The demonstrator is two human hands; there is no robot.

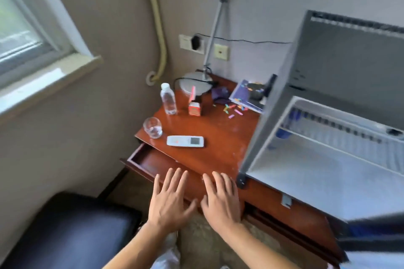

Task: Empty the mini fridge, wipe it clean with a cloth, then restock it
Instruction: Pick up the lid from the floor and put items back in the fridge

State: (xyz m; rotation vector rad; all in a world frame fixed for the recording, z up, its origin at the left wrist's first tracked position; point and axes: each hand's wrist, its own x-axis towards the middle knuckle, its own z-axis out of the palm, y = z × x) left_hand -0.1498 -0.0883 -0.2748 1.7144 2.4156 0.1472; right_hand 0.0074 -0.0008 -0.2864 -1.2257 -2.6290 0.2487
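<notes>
My left hand (169, 201) and right hand (220, 200) hover side by side, palms down, fingers straight and spread; neither grip holds anything. They hang over the front edge of the reddish-brown polished wooden desk (218, 135), the left one above the corner of its shallow drawer (148, 162), which is pulled out. Whether my fingertips touch the wood, I cannot tell.

To my right, on the desk, stands the grey mini fridge (341, 67) with its door open; the white interior (323, 170) shows a wire shelf, and something small and blue sits at its far left, too blurred to name.

On the desk further back lie a white remote control (185, 141), a clear drinking glass (152, 127) near the left edge, a clear plastic water bottle (168, 98) and, just beside it, a small orange carton (194, 109). Behind them stands the round base of a silver desk lamp (194, 84), with coloured paper scraps (234, 109) and a purple booklet (244, 95) to its right. A dark padded chair seat (72, 229) sits at my lower left.
</notes>
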